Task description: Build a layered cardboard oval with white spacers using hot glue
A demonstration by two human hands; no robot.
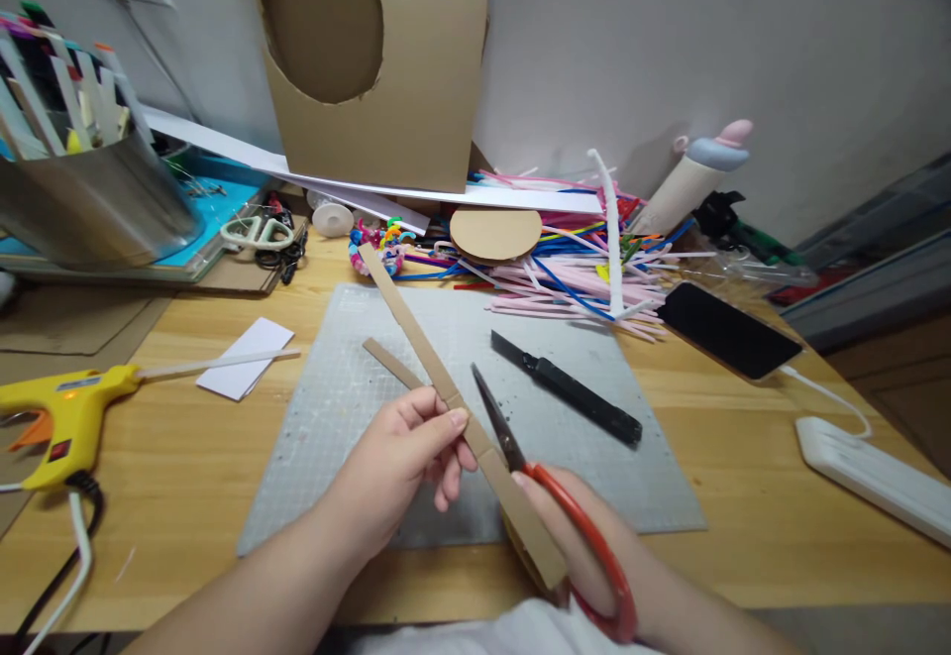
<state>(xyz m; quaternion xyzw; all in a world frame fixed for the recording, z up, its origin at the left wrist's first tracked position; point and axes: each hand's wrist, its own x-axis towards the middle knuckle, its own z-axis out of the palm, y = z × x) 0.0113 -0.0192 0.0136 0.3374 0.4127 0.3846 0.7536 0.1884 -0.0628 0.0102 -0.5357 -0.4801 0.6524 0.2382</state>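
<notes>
A long, narrow cardboard strip (405, 323) slants across the middle of the view, with creases across its width. My left hand (405, 447) pinches it near its middle between thumb and fingers. My right hand (561, 526) is closed around red-handled scissors (583, 521), its fingertips by the strip's lower part. The scissor blades look closed and point up and away, beside the strip. Behind the strip's near end, a curved brownish edge shows, mostly hidden. A thinner cardboard strip (386, 360) shows beyond my left hand, over the grey cutting mat (327, 417).
A black utility knife (586, 399) lies on the mat. To the left are a yellow glue gun (81, 417) and white paper pieces (242, 363). Pipe cleaners (572, 288), a cardboard disc (496, 234) and a cardboard panel with a round hole (423, 70) are behind. A phone (732, 330) lies right.
</notes>
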